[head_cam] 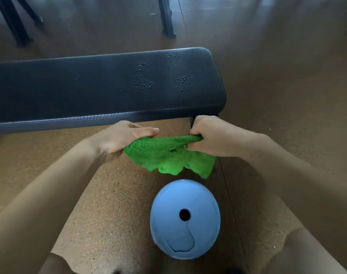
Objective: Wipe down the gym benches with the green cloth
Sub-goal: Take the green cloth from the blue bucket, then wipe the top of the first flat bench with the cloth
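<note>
A black padded gym bench (pixel 101 88) runs across the view from the left edge to right of centre, with patches of water droplets on its right half. Just in front of its near edge, above the floor, both hands hold the green cloth (pixel 168 155) stretched between them. My left hand (pixel 119 138) grips its left end and my right hand (pixel 210 135) grips its bunched right end. The cloth's lower edge hangs loose in folds and does not touch the bench.
A round light-blue container (pixel 185 218) with a dark hole in its top stands on the speckled brown floor (pixel 109 204) right below the cloth. Dark metal legs (pixel 167 18) of other equipment stand on the floor beyond the bench, at top left and top centre.
</note>
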Demonstrator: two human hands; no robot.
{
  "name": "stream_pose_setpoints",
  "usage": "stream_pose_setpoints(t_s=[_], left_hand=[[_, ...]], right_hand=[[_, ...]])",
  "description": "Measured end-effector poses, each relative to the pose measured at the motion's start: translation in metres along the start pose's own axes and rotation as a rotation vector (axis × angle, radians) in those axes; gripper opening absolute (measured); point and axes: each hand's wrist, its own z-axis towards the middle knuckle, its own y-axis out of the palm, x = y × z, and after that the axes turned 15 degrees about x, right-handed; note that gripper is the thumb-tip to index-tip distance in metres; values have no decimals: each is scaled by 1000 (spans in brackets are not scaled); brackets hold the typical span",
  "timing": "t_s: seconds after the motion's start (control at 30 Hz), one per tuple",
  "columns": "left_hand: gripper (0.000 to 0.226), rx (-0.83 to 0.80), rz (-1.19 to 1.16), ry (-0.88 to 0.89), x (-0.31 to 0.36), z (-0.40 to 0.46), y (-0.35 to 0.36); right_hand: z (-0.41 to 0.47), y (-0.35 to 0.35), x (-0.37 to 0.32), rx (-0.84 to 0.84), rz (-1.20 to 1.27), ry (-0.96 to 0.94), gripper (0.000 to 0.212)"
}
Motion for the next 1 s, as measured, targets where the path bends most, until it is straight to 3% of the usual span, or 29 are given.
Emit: stream_pose_setpoints(t_s=[0.13,0.23,0.3,0.37,0.5,0.6,0.73,0.77,0.9,1.0], left_hand=[[36,218,181,87,29,8,-6],[34,384,5,205,59,9,-8],[26,509,30,308,77,8,-12],[31,578,111,363,85,7,-17],[41,629,318,361,83,0,-22],[47,664,436,385,74,7,-23],[52,700,549,456,48,35,-38],[53,698,587,462,41,42,-44],[53,721,821,535,16,72,-77],[53,693,939,643,7,92,-90]], right_hand=[[12,-45,9,15,122,-57,32],[30,-87,18,176,527,159,40],[44,-114,21,356,650,277,34],[56,-140,19,561,593,336,28],[73,-162,10,924,108,168,30],[88,-120,-2,780,-30,38,30],[100,-25,-9,139,-147,-141,40],[98,-12,-9,138,-170,-156,38],[100,-2,1,549,-232,-163,41],[105,10,12,380,-265,-105,54]])
